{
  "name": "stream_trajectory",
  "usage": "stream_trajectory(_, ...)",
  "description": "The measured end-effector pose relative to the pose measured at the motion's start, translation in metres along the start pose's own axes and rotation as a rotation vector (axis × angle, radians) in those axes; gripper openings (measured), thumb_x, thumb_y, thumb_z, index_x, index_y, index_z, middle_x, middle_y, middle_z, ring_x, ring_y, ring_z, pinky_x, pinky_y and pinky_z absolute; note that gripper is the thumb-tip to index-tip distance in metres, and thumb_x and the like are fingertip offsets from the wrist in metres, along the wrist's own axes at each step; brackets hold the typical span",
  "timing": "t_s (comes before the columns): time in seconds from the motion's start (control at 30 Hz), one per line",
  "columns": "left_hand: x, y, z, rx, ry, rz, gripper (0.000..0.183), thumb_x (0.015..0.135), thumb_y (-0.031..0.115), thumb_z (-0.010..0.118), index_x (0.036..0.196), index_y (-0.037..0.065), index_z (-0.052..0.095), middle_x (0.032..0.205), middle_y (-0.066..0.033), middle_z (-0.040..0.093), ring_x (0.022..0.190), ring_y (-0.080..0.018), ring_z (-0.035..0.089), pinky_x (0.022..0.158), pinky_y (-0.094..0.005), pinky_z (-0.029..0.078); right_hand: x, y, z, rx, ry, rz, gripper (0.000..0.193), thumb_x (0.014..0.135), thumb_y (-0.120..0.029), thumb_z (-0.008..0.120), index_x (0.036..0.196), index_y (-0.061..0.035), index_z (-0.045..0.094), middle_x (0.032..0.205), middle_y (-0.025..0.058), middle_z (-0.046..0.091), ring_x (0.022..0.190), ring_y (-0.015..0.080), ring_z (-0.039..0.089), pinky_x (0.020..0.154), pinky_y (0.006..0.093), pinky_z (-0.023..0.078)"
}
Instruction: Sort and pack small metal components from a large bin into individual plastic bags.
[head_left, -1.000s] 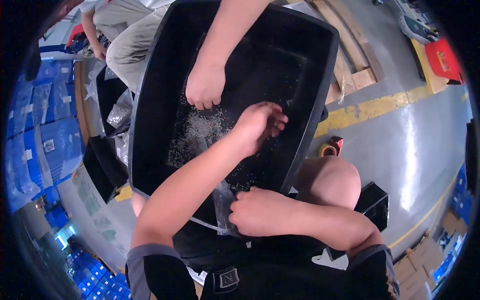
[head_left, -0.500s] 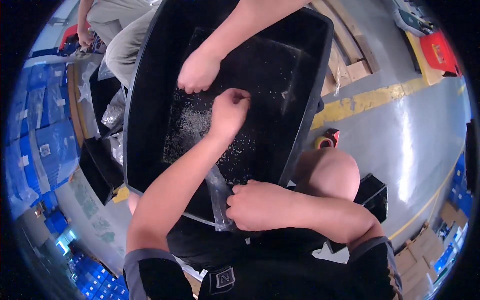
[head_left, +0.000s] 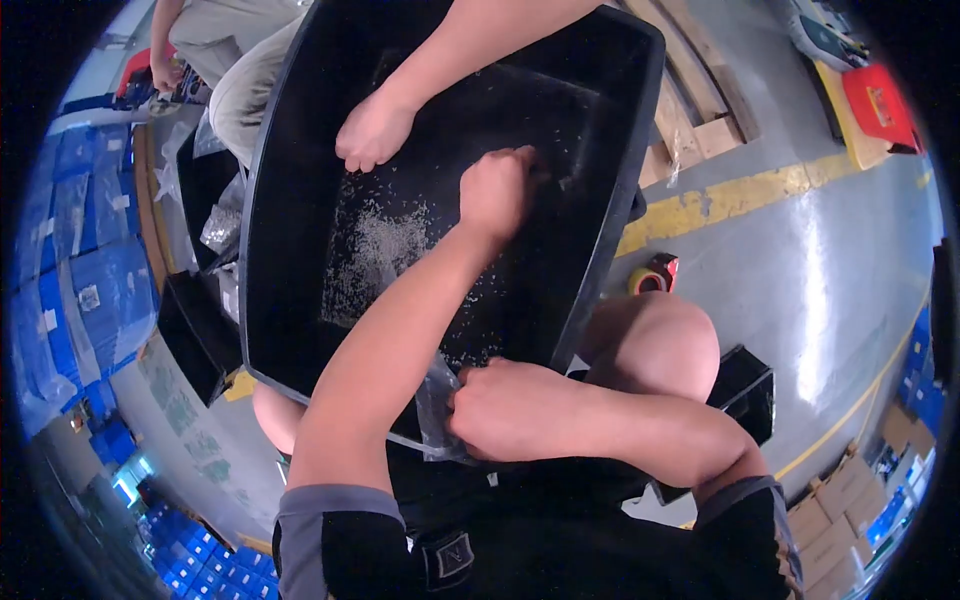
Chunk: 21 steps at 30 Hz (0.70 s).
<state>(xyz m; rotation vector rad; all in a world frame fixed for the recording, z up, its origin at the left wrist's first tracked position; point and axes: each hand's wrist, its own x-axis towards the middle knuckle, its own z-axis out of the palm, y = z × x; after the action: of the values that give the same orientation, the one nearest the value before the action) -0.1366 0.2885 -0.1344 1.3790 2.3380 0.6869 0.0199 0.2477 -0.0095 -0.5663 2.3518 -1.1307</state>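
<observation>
A large black bin point(head_left: 255, 300) lies before me, with many tiny pale pieces point(head_left: 385, 245) scattered over its floor, thickest left of the middle. My left hand point(head_left: 493, 195) is over the bin's floor at the right of the heap, fingers curled together; anything pinched in them is too small or hidden to see. At the near rim my right hand point(head_left: 510, 410) grips a clear plastic bag point(head_left: 435, 400), whose upper part reaches into the bin under my left forearm. Another person's hand point(head_left: 375, 132) is closed over the bin's far left part.
At left stand black trays point(head_left: 200, 330) with clear bags point(head_left: 225, 215), beside stacked blue boxes point(head_left: 100, 290) in plastic wrap. To the right are a tape roll point(head_left: 652, 278), a small black bin point(head_left: 740, 390), a wooden pallet point(head_left: 700, 100) and a red container point(head_left: 880, 110).
My left hand has moved right and farther away across the bin. The other person's hand has shifted left and slightly away. My right hand stays at the bag; the bin has shifted slightly.
</observation>
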Motion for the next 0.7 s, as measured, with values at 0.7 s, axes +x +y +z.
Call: stream_trajectory(0.7,0.021,-0.013,-0.005,-0.437,-0.066,-0.307,0.026,0.089,0.027,0.062,0.104,0.006,0.061,0.093,-0.0128,0.067,0.079,-0.0285,0.062,0.069,-0.0384,0.049,0.001,-0.002,-0.004,0.012,-0.004,-0.007,0.017,0.077,-0.02,0.062,0.072,-0.0058,0.069,0.077,0.009,0.066,0.084,0.0262,0.063,0.069,0.0403,0.051)
